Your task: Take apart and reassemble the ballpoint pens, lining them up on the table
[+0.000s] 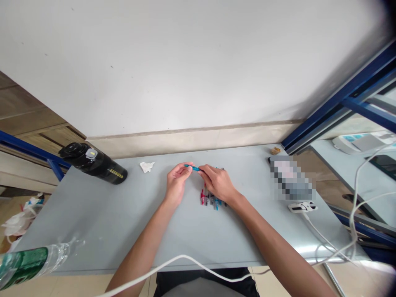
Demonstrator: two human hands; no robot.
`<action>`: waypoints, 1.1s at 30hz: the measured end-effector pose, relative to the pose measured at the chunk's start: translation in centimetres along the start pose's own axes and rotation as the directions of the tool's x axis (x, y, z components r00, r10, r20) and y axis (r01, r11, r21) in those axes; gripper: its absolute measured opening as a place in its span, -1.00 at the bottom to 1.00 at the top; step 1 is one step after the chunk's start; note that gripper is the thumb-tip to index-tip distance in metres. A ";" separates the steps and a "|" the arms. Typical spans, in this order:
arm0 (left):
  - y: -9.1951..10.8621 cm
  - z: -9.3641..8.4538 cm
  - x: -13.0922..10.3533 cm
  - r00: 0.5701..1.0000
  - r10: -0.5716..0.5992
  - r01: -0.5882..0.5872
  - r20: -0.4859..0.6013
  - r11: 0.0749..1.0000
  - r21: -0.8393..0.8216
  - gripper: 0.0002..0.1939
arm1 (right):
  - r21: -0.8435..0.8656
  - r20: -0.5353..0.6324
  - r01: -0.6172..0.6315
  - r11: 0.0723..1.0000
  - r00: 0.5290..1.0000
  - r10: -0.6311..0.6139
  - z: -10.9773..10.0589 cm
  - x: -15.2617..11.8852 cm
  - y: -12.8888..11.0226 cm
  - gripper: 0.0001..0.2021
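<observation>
A slim blue pen (194, 168) is held between my two hands above the grey table. My left hand (178, 180) pinches its left end between thumb and fingers. At the other end, the fingers of my right hand (217, 180) are closed round the pen. Several more pens (206, 201), with red, clear, dark and blue parts, lie bunched on the table under and just in front of my right hand, which hides part of them.
On the grey table (130, 231) stand a black bottle (102, 165) at the left and a clear bottle with a green label (27, 264) near the front corner. A crumpled tissue (146, 166) lies behind. Rightward are a blurred-out phone (291, 177), a white plug (302, 207) and a white cable (182, 258) crossing the front.
</observation>
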State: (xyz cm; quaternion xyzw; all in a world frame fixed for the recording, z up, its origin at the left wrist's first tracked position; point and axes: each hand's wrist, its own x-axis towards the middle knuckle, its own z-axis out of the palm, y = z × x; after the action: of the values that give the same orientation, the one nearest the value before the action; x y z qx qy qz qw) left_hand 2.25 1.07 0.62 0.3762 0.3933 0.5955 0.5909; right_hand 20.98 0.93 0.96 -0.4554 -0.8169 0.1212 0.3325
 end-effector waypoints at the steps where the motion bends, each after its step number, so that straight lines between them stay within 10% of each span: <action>1: 0.1 0.1 0.0 1.000 0.003 -0.003 0.004 1.000 -0.001 -0.71 | -0.001 0.001 0.004 1.000 1.000 -0.004 0.0 0.0 0.0 -0.63; 19: -0.3 -0.4 0.2 0.998 0.002 -0.001 -0.059 1.000 0.018 -0.70 | 0.342 0.114 -0.186 0.921 0.981 0.155 -1.1 0.3 -0.6 -0.65; 23: -0.3 -0.2 0.2 0.997 -0.009 0.005 -0.076 0.999 -0.052 -0.68 | 0.687 0.125 -0.338 0.644 0.927 0.352 -1.9 0.8 -0.4 -0.67; 28: 0.1 0.6 -0.4 1.000 0.004 -0.007 0.023 0.993 0.116 -0.65 | 0.953 -0.011 -0.157 0.258 0.836 0.548 -1.9 1.8 0.4 -0.67; 33: 2.4 1.9 -2.1 0.947 0.319 -0.315 0.035 0.903 0.292 -0.62 | 0.992 0.107 -0.051 -0.111 0.801 0.589 -2.0 2.2 1.7 -0.64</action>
State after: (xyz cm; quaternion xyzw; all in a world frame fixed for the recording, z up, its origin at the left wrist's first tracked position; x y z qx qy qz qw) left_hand 3.06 -0.94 3.65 0.5147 0.4149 0.6209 0.4213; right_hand 22.63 3.44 2.60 -0.2851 -0.2589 0.6470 0.6581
